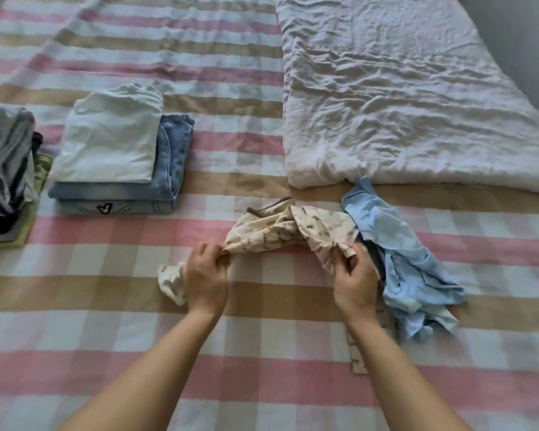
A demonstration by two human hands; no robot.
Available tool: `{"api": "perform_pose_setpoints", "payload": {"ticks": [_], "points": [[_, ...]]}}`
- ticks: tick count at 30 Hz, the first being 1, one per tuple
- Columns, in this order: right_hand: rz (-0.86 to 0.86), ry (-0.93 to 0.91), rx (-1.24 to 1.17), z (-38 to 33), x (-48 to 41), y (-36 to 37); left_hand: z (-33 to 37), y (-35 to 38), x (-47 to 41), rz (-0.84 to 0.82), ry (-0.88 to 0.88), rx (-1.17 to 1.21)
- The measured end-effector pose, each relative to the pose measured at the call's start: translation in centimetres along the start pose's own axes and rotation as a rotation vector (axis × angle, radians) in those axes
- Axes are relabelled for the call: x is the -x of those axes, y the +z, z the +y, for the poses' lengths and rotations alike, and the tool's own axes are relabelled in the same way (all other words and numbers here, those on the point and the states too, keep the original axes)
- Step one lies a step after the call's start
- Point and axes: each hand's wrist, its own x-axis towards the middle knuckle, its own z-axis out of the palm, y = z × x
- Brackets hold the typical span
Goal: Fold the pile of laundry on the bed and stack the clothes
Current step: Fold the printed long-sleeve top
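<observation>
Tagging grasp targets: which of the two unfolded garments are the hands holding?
The cream printed garment, pinched by the left hand and right hand. The light blue garment lies crumpled to its right, in neither hand.

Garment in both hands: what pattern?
The garment is cream with small dark printed motifs; head view.

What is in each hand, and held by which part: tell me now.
The left hand pinches the cream printed garment by a bunched edge at its left end; the right hand pinches the edge at its right end.
</observation>
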Motion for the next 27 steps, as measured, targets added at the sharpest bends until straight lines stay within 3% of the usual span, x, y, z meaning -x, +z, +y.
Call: {"api": "perform_pose_setpoints", "payload": {"ticks": [5, 8, 10, 14, 17, 20, 23, 27], "points": [[-0.161, 0.442, -0.672, -7.2, 3.0, -2.3, -1.6, -8.3, -0.3, 0.245, -0.187, 0.372], [-0.223, 0.597, -0.823, -8.9, 5.4, -3.7, -3.3, -13.1, 0.5, 0.227, -0.174, 0.463], [-0.21, 0.627, -0.751, -8.4, 7.1, -3.9, -4.9, -15.2, 1.9, 0.069, -0.163, 0.453], [-0.179, 0.568, -0.282, -3.8, 10.2, -2.9, -8.8, -15.7, 6.0, -0.234, -0.135, 0.275], [-0.293, 0.495, -0.028, -0.1, 12.4, -2.1, -11.7, -15.2, 8.5, -0.372, -0.036, 0.054], [-0.478, 0.516, 0.195, 2.1, 14.0, -1.6, -13.3, -14.7, 9.8, -0.502, -0.063, -0.075], [-0.518, 0.429, 0.309, 1.6, 13.8, -1.2, -13.3, -14.4, 9.5, -0.409, -0.072, -0.098], [-0.373, 0.043, 0.343, -2.3, 9.4, 1.4, -11.4, -14.0, 6.3, -0.136, -0.133, 0.029]]}}
